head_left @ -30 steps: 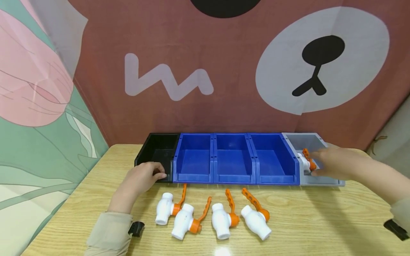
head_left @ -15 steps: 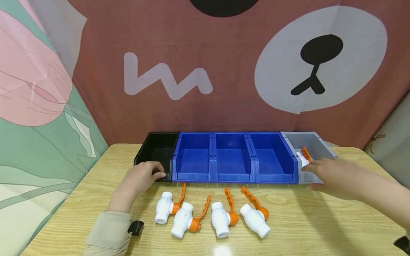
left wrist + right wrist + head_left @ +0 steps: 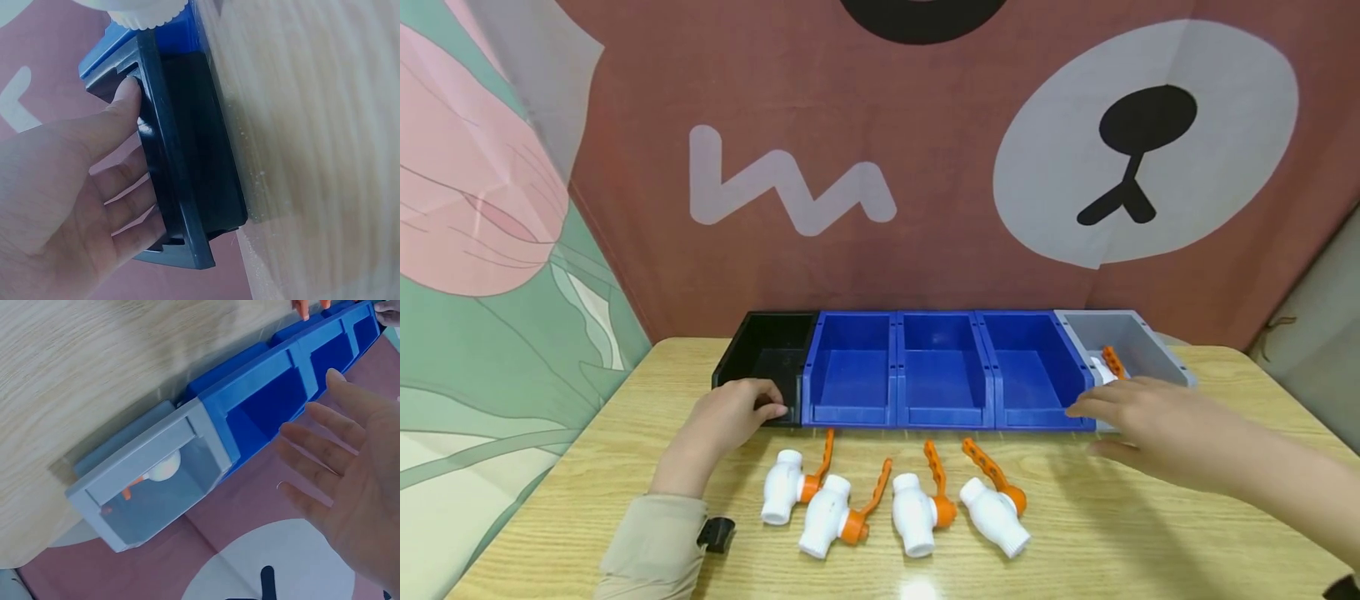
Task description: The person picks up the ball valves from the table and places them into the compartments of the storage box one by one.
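1. Left hand (image 3: 726, 421), fingers loosely bent, rests on the black bin's (image 3: 782, 337) front lip.
2. Four white valves (image 3: 913, 517) lie on the table (image 3: 625, 442), before the bin row's front edge.
3. Fifth valve (image 3: 1102, 370) lies along the grey bin's (image 3: 1146, 337) left wall.
4. Right hand (image 3: 1157, 425), relaxed fingers extended, hovers near that bin's front edge.

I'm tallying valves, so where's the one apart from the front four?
In the head view, that valve is in the gray bin at the row's right end, beside a blue bin, partly behind the right hand.
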`<action>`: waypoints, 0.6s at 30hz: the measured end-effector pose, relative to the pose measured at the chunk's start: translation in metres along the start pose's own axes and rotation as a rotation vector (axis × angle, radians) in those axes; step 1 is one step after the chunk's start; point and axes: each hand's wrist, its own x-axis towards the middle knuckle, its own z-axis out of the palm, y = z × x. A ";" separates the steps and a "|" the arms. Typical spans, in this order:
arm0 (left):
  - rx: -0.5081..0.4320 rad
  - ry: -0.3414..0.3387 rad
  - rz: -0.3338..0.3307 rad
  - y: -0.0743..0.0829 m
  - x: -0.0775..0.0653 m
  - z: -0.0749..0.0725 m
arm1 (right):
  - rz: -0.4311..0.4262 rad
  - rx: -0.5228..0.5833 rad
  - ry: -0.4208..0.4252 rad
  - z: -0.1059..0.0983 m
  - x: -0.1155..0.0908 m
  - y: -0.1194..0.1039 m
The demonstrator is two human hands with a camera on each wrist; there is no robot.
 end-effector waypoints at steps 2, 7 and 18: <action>-0.001 -0.002 0.000 -0.001 0.000 0.000 | -0.015 -0.011 0.010 0.000 0.000 -0.004; -0.006 -0.007 0.002 -0.002 0.000 0.000 | -0.047 0.006 0.023 0.001 -0.001 -0.016; -0.008 -0.002 0.009 -0.002 0.000 0.000 | -0.210 -0.025 0.115 0.019 -0.003 -0.045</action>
